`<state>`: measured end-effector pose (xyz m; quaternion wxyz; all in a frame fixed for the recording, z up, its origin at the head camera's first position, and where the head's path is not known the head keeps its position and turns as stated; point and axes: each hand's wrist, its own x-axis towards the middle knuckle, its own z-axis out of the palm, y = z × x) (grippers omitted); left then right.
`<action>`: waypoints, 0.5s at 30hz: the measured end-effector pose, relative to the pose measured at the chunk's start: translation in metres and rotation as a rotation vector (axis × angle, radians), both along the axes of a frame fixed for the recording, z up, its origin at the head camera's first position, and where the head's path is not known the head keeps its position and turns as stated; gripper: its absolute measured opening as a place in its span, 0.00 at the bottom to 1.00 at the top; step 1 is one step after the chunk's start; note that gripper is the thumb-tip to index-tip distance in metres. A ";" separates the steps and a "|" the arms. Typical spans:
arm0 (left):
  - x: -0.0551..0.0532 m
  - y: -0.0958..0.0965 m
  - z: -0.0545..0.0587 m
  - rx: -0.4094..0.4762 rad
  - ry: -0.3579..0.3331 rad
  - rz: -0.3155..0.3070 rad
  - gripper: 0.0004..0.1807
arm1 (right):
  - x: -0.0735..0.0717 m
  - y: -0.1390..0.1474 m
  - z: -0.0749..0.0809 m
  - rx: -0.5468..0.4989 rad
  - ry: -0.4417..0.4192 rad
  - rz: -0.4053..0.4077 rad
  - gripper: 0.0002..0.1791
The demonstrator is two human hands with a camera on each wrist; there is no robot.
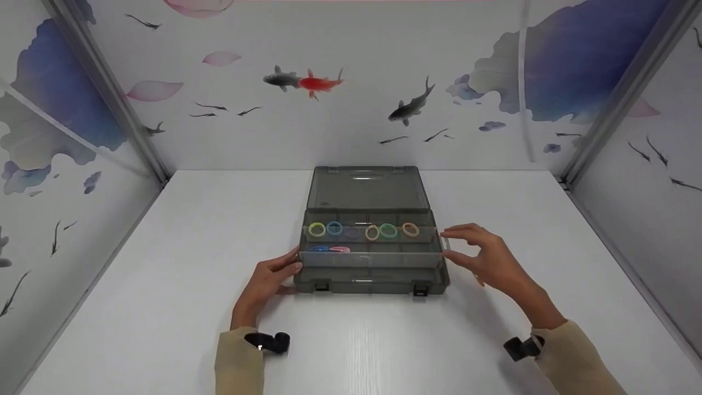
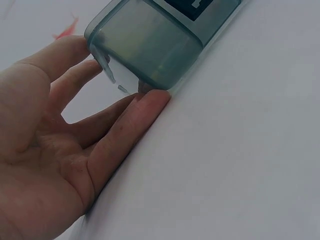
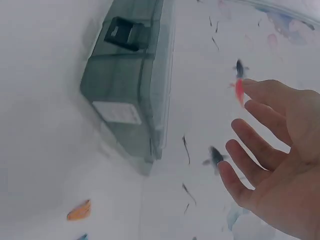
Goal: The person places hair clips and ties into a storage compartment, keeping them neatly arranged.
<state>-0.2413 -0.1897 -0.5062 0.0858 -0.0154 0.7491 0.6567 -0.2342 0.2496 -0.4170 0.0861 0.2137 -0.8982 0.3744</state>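
Note:
A smoky grey plastic storage box (image 1: 356,288) lies with its hinged lid (image 1: 367,189) folded back. A clear divided tray (image 1: 384,260) sits in its upper part. Several ring-shaped bands, such as a green ring (image 1: 388,230) and a yellow ring (image 1: 317,229), lie in the box's rear row, with a blue piece (image 1: 319,249) and a pink piece (image 1: 339,249) in front. My left hand (image 1: 269,277) grips the left end, its fingertips against the box corner (image 2: 165,75). Beside the right end, my right hand (image 1: 491,260) hovers, thumb and fingers spread, apart from the box (image 3: 120,80).
An orange clip-like piece (image 3: 80,210) lies on the white table (image 1: 351,340) by the box's right end, mostly behind my right hand in the head view. A blue piece (image 3: 82,236) shows beside it. Printed panels (image 1: 351,131) enclose the table.

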 end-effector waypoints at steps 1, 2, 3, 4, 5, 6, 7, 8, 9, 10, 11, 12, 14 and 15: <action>0.000 0.000 -0.001 0.003 -0.003 0.001 0.29 | 0.002 0.007 -0.004 0.002 -0.008 -0.016 0.22; 0.001 0.000 -0.001 0.006 -0.005 0.002 0.29 | 0.004 0.014 -0.008 0.007 -0.014 -0.032 0.22; 0.001 0.000 -0.001 0.011 -0.007 0.002 0.29 | 0.007 0.020 -0.012 0.016 -0.020 -0.045 0.21; 0.001 0.000 -0.001 0.013 -0.008 0.002 0.29 | 0.009 0.027 -0.016 0.029 -0.027 -0.060 0.21; 0.001 0.000 -0.002 0.015 -0.006 0.000 0.29 | 0.012 0.033 -0.020 0.043 -0.034 -0.076 0.21; 0.001 0.000 -0.001 0.017 -0.004 -0.002 0.29 | 0.014 0.040 -0.023 0.052 -0.041 -0.085 0.21; 0.001 0.000 -0.001 0.015 -0.004 -0.002 0.29 | 0.016 0.046 -0.026 0.067 -0.050 -0.102 0.21; 0.001 0.000 -0.001 0.013 -0.004 -0.001 0.28 | 0.018 0.051 -0.028 0.078 -0.062 -0.116 0.21; 0.000 0.000 0.000 0.009 -0.004 0.000 0.28 | 0.019 0.057 -0.029 0.085 -0.077 -0.129 0.21; 0.000 0.000 0.000 0.006 -0.004 0.001 0.29 | 0.020 0.062 -0.030 0.099 -0.089 -0.146 0.21; 0.000 0.000 0.001 0.003 -0.005 0.001 0.28 | 0.021 0.067 -0.030 0.105 -0.102 -0.158 0.21; 0.000 0.001 0.001 -0.002 -0.006 0.003 0.28 | 0.022 0.072 -0.030 0.109 -0.116 -0.165 0.22; -0.001 0.001 0.001 -0.009 -0.004 0.004 0.29 | 0.023 0.081 -0.030 0.122 -0.140 -0.185 0.22; -0.001 0.001 0.001 -0.009 -0.005 0.003 0.29 | 0.024 0.085 -0.031 0.129 -0.151 -0.195 0.22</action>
